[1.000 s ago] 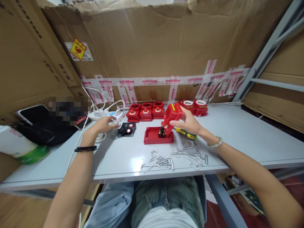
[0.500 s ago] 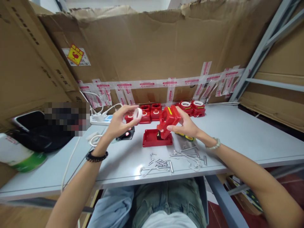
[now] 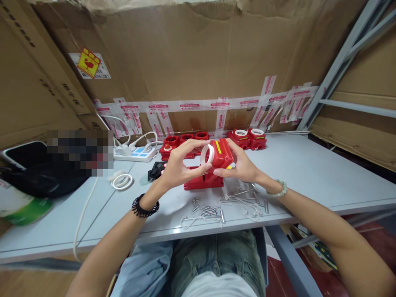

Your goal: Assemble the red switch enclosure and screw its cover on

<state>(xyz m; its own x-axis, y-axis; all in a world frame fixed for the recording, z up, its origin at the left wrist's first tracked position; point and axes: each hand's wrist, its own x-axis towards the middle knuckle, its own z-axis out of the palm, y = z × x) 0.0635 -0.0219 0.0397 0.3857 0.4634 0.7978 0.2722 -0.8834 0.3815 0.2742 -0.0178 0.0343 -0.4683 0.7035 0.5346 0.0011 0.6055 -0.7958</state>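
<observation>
My right hand [image 3: 243,165] grips a red housing [image 3: 223,152] with a yellow label, tilted above the table. A white ring [image 3: 210,154] is pinched between the thumb and fingers of my left hand [image 3: 182,165], up against the round opening of the housing. Whether the ring is seated in it cannot be told. Below both hands lies a red rectangular base [image 3: 193,183], partly covered by my left hand and the housing.
Several red units [image 3: 169,148] stand at the back, with two ring-topped ones [image 3: 257,139] farther right. Metal pins [image 3: 208,211] and white cords [image 3: 244,201] lie near the front edge. White rings [image 3: 122,182], a power strip [image 3: 140,154] and a black part [image 3: 154,171] are to the left.
My left hand has moved right, bringing the white ring from apart to against the red housing. The housing has turned slightly in my right hand. The view has shifted a little.
</observation>
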